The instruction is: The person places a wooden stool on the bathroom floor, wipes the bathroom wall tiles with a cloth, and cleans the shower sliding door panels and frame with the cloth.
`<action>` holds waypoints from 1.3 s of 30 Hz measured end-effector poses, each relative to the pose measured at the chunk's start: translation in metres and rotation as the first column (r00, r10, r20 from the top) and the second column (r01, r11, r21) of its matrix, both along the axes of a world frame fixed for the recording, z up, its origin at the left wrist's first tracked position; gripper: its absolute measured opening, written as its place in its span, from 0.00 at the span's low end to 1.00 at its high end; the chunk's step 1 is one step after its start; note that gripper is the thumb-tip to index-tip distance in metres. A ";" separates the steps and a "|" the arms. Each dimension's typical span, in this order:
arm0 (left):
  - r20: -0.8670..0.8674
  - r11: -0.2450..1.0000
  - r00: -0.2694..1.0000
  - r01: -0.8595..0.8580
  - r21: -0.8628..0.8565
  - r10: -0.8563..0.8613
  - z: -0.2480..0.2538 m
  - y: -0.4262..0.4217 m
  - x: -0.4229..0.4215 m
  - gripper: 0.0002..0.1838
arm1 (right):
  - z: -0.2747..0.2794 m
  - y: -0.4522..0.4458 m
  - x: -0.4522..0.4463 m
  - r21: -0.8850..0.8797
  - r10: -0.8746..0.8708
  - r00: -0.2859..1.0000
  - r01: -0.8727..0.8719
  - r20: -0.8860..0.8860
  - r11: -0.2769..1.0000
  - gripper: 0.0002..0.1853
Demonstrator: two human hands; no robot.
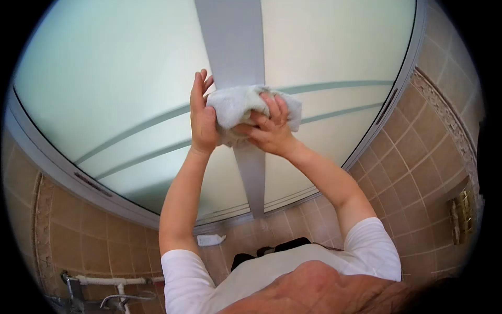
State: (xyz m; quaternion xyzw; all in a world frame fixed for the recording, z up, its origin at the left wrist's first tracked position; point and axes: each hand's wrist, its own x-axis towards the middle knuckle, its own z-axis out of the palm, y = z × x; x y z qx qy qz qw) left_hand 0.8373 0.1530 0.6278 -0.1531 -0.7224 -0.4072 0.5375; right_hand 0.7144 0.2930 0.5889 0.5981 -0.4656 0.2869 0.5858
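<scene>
A folded light-grey cloth point(230, 107) lies bunched against the grey middle frame point(230, 42) of a frosted glass sliding door. Fingers spread and bent into its folds, my right hand point(272, 128) grips the cloth from the right. My left hand point(203, 118) is at the cloth's left edge, its fingers stretched upward and its palm turned toward the cloth. The left thumb seems to touch the fabric. Frosted panels with grey curved stripes, the left panel point(115, 78) and the right panel point(334, 47), extend on both sides of the hands.
On the tiled floor point(293, 222) below the door lies a white bottle point(210, 240). Brown tiled walls flank the door. White pipes point(112, 281) and a metal fitting are at lower left; a gold-coloured fixture point(462, 217) is on the right wall.
</scene>
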 end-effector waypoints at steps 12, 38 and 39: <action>-0.153 0.966 0.967 -0.225 -0.130 0.205 -0.119 0.014 -0.024 0.41 | 0.035 0.019 -0.064 -0.159 -0.104 0.994 0.096 -0.045 0.983 0.33; -0.263 0.987 0.955 0.108 -0.119 -0.136 -0.217 -0.006 -0.045 0.53 | -0.086 -0.018 -0.024 -0.267 -0.082 0.996 0.067 -0.046 0.961 0.24; -0.322 0.993 0.940 0.101 -0.057 -0.115 -0.216 0.009 -0.042 0.53 | -0.111 -0.018 -0.028 -0.267 -0.058 0.994 0.031 -0.092 0.963 0.20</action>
